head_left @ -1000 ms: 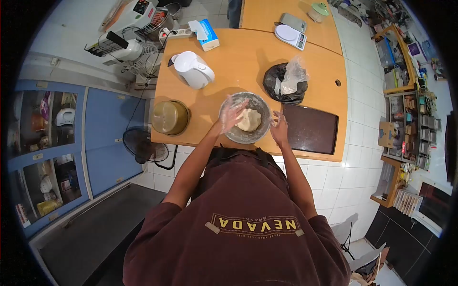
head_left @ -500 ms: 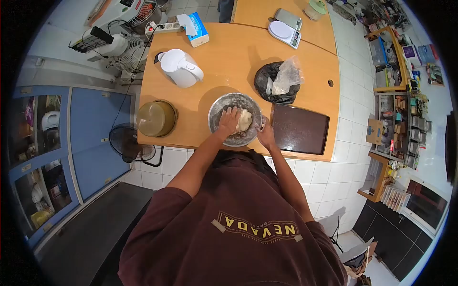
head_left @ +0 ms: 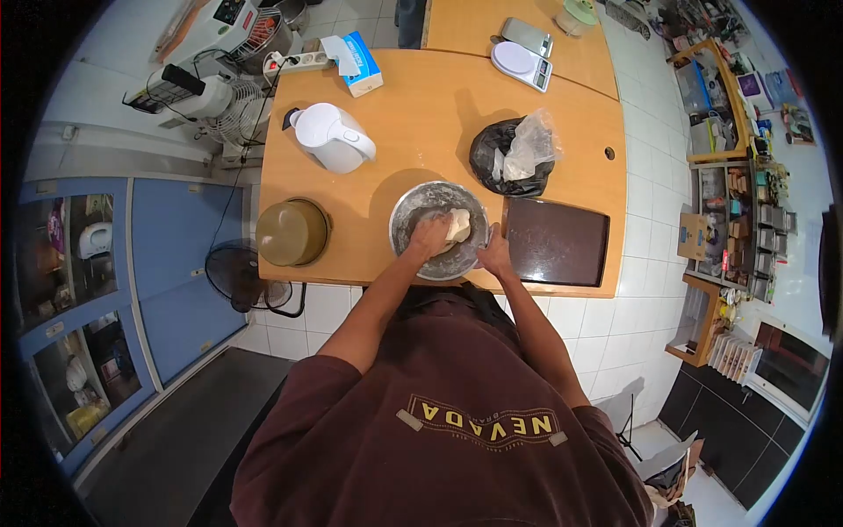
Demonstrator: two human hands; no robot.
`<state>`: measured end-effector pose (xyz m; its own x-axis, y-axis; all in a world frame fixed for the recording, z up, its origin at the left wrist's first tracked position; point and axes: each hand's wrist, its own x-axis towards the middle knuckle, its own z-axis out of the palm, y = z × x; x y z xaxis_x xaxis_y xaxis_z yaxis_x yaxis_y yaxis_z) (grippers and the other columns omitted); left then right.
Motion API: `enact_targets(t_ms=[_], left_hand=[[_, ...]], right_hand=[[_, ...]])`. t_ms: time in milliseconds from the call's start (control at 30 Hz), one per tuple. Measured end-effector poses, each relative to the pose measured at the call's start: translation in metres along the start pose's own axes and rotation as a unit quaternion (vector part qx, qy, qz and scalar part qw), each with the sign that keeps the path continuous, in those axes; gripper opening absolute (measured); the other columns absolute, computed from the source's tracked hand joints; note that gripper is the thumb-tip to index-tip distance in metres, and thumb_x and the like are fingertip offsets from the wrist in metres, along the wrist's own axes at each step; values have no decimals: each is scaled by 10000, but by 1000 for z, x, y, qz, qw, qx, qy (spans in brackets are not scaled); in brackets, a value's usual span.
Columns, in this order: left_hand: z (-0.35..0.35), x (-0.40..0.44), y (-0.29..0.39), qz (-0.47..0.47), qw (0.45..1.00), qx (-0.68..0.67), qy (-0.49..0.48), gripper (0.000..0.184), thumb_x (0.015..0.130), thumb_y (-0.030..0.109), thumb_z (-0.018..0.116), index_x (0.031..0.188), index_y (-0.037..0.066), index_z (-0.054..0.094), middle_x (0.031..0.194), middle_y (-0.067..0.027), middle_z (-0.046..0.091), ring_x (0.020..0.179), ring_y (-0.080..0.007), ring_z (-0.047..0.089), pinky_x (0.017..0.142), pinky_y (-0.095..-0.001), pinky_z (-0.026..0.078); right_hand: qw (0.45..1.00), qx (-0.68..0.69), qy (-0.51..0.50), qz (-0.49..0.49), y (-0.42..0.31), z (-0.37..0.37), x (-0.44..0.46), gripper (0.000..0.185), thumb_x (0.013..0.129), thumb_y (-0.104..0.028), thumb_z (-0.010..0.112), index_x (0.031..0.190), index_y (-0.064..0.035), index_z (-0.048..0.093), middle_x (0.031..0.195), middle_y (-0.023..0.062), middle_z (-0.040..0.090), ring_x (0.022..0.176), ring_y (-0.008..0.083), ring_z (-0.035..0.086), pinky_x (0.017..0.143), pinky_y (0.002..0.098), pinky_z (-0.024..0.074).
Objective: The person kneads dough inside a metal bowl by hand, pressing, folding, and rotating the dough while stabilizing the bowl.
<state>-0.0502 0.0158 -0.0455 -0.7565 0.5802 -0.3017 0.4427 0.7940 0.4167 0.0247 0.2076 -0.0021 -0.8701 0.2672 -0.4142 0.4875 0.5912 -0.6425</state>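
A metal mixing bowl [head_left: 406, 211] stands at the front edge of the wooden table, its inside smeared with flour. In it lies a pale lump of dough [head_left: 459, 226]. My left hand [head_left: 431, 235] reaches into the bowl, its fingers curled against the left side of the dough and partly hidden. On the bowl's right rim, my right hand [head_left: 494, 253] is closed around the edge. Just right of that hand is a dark baking tray [head_left: 558, 241] lying flat on the table.
A white electric kettle [head_left: 334, 138], a brownish round container [head_left: 292, 232] and a tissue box [head_left: 363, 66] stand on the left of the table [head_left: 421, 114]. Behind the tray sits a black plastic bag [head_left: 496, 158]. A white kitchen scale [head_left: 520, 65] is farther back.
My left hand has gone from lying flat with fingers stretched out to curled against the dough. My right hand keeps its hold on the rim. The whole view has shifted slightly.
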Motion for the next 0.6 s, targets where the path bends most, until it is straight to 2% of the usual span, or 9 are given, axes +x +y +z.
enact_targets(t_ms=[100,167,233,333,433,500,600], left_hand=[[6,6,-10,-4,998,-67,17,586,822,299,763,1302,25,570,1050,-249,702,970,-408,695,826,-479,571],[35,14,-25,-72,990,-121,19,610,815,328,775,1289,2,572,1004,-263,705,969,-427,687,840,-489,563],[32,6,-30,-133,951,-276,41,676,808,389,786,1275,-46,563,1160,-300,643,1019,-476,653,867,-523,541],[28,-15,-36,-77,957,-228,163,668,821,402,782,1251,-66,573,1375,-307,469,1141,-516,582,920,-536,515],[-29,-37,-11,-149,973,-176,30,782,797,386,817,1334,-84,498,1465,-282,320,1229,-551,501,994,-545,475],[-47,-43,-6,-47,992,-2,118,895,770,369,844,1413,-72,407,1456,-278,348,1269,-531,475,1020,-525,470],[-38,-23,-16,-34,997,1,67,1028,717,332,883,1495,-37,321,1469,-259,361,1365,-481,388,1078,-524,434]], right_hand=[[1000,1,-6,22,6,5,4,507,713,-104,705,1130,-1,435,938,346,672,946,522,667,813,553,534],[999,3,2,34,11,7,7,536,704,-118,724,1142,-7,436,938,347,676,926,529,667,814,559,538],[999,9,24,37,12,8,0,535,704,-123,728,1142,-10,442,943,346,678,926,531,667,808,560,540],[998,5,44,42,9,9,-6,518,703,-116,724,1126,-3,447,923,342,676,912,525,670,799,560,540],[999,20,38,7,-2,15,-7,506,705,-105,721,1114,3,444,900,333,675,889,517,674,784,554,543],[998,49,35,1,-11,14,-6,467,718,-99,704,1096,0,449,892,334,668,903,523,667,784,554,530],[997,66,35,-11,-19,11,-10,429,717,-82,678,1070,2,449,864,326,661,889,516,673,776,539,528]])
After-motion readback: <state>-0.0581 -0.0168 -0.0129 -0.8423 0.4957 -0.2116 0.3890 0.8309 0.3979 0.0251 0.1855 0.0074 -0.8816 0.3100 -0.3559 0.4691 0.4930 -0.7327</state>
